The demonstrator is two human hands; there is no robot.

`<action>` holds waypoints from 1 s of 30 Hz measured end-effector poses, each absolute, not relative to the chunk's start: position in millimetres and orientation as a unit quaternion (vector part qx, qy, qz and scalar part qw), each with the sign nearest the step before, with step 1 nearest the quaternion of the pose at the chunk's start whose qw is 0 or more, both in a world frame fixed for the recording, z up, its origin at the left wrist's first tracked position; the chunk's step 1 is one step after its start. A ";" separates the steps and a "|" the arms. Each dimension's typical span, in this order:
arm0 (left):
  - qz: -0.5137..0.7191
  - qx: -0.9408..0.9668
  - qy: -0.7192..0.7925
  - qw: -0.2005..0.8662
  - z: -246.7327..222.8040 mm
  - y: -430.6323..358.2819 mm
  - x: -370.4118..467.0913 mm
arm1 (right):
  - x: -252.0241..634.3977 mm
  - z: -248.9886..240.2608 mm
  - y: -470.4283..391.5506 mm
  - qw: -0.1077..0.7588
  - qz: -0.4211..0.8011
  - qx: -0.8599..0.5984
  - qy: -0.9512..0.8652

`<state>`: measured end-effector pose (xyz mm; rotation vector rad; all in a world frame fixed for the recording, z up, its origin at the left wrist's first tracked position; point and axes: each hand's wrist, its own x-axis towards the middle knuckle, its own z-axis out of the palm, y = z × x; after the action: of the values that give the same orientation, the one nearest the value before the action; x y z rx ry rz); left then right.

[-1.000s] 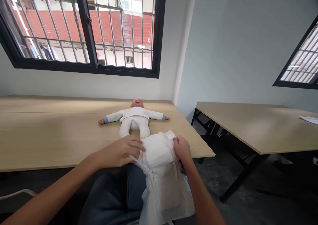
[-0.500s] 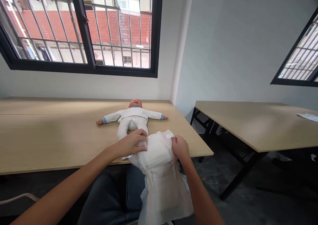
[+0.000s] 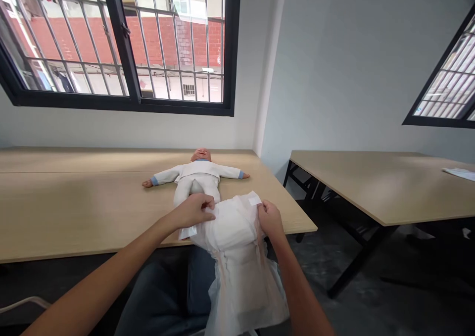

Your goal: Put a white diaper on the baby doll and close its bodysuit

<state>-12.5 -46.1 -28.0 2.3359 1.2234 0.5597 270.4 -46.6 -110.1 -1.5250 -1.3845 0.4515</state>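
Observation:
An unfolded white diaper [image 3: 239, 257] hangs over the front edge of the table, down in front of my legs. My left hand [image 3: 196, 211] is closed on its upper left corner, thumb and fingers pinching the edge. The upper right corner, near a white tab, is gripped by my right hand [image 3: 270, 218]. Behind the diaper a doll [image 3: 200, 170] in white clothes with blue cuffs lies on its back, arms spread, head toward the wall. My left hand and the diaper partly hide its legs.
The doll lies on a light wooden table [image 3: 92, 202]. A second wooden table [image 3: 363, 182] stands to the right across a gap, with a white sheet [image 3: 459, 173] on it. A barred window is in the wall ahead. A pale cable [image 3: 25, 302] shows at the lower left.
My left hand has moved slightly left, and the diaper's top edge is spread wider and flatter between my hands. The doll lies as before.

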 end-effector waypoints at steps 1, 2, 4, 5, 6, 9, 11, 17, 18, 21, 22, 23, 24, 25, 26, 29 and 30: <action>0.216 0.840 0.439 0.234 -29.3 -44.6 -12.3 | 271.7 -109.7 -47.3 0.509 0.199 -0.620 -0.563; 0.231 0.834 0.435 0.250 -29.5 -43.4 -11.5 | 273.2 -109.2 -48.4 0.524 0.213 -0.611 -0.553; 0.262 0.818 0.424 0.288 -26.9 -41.6 -8.3 | 276.2 -107.9 -51.9 0.553 0.239 -0.595 -0.531; 0.278 0.808 0.418 0.307 -24.0 -41.1 -5.7 | 277.7 -106.8 -54.2 0.566 0.250 -0.588 -0.521; 0.291 0.799 0.414 0.325 -20.2 -40.6 -2.4 | 279.3 -105.3 -56.7 0.576 0.258 -0.581 -0.514; 0.313 0.786 0.406 0.346 -5.0 -38.4 10.9 | 286.1 -97.3 -63.7 0.589 0.296 -0.564 -0.497; 0.303 0.799 0.401 0.330 6.1 -36.0 20.5 | 293.3 -87.3 -68.4 0.573 0.336 -0.565 -0.489; 0.240 0.843 0.386 0.289 27.9 -30.8 40.4 | 300.6 -34.3 -104.9 0.513 0.042 -0.668 -0.537; 0.240 0.845 0.382 0.286 29.1 -31.2 42.1 | 294.2 -25.0 -113.7 0.508 -0.003 -0.659 -0.555; 0.252 0.847 0.376 0.278 30.3 -35.0 46.5 | 263.1 -3.3 -132.3 0.500 -0.034 -0.591 -0.632; 0.256 0.846 0.374 0.280 30.3 -36.9 48.2 | 251.6 1.1 -133.9 0.497 -0.018 -0.568 -0.656; 0.257 0.846 0.370 0.284 30.3 -39.0 50.1 | 241.2 3.9 -133.0 0.490 0.019 -0.545 -0.680; 0.255 0.846 0.364 0.294 30.4 -41.1 52.0 | 232.6 5.2 -129.9 0.477 0.066 -0.525 -0.702; 0.252 0.845 0.357 0.308 30.6 -43.1 53.6 | 226.3 4.9 -125.3 0.458 0.113 -0.511 -0.719; 0.249 0.843 0.350 0.325 30.9 -44.8 54.3 | 222.6 3.3 -119.8 0.436 0.154 -0.504 -0.730; 0.254 0.843 0.347 0.325 32.4 -46.4 46.2 | 226.6 -6.6 -106.8 0.394 0.199 -0.515 -0.734; 0.263 0.846 0.362 0.291 32.7 -45.4 38.7 | 232.3 -10.2 -105.5 0.396 0.200 -0.519 -0.730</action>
<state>38.7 -45.4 32.7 2.2550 0.9643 0.7011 232.3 -105.5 -10.2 -1.3162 -1.8515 0.5072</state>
